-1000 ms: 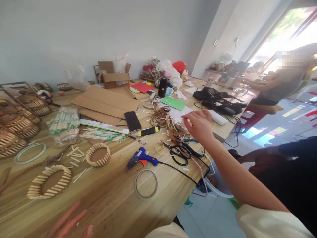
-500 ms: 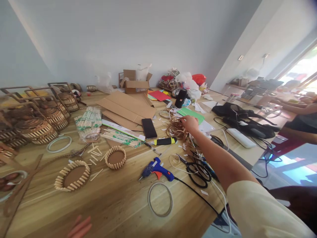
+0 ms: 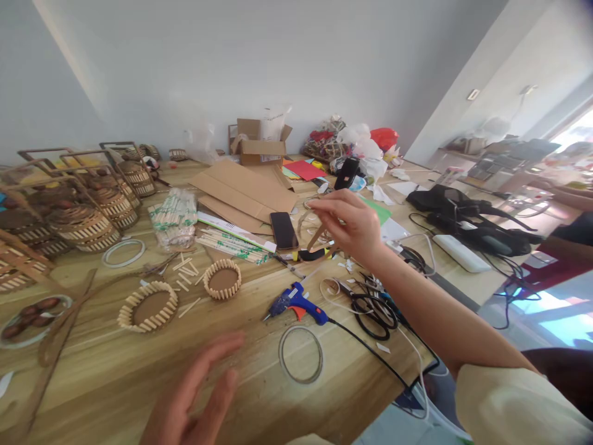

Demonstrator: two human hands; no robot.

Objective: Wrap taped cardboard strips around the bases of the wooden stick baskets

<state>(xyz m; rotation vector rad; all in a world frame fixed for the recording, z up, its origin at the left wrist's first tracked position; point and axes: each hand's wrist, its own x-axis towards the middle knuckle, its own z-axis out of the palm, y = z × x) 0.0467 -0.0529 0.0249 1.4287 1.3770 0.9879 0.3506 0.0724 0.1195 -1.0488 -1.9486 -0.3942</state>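
Observation:
My right hand is raised above the middle of the table, its fingers pinched on a thin brown strip that hangs in loops below them. Part of the strip is hidden behind the hand. Low in the picture, my left hand holds nothing, thumb and fingers apart, over bare wood. Between the two hands lie a blue glue gun and a pale ring. To the left are two round cardboard bases edged with short wooden sticks, a larger one and a smaller one.
Scissors, a phone and a black-and-yellow cutter lie near my right arm. Several small woven baskets stand at left. Cardboard sheets and bagged sticks lie behind. Another person's arm shows at right.
My right hand has lifted from the pile of brown strips and come closer, bringing a strip along. My left hand has moved further into view, up and to the right.

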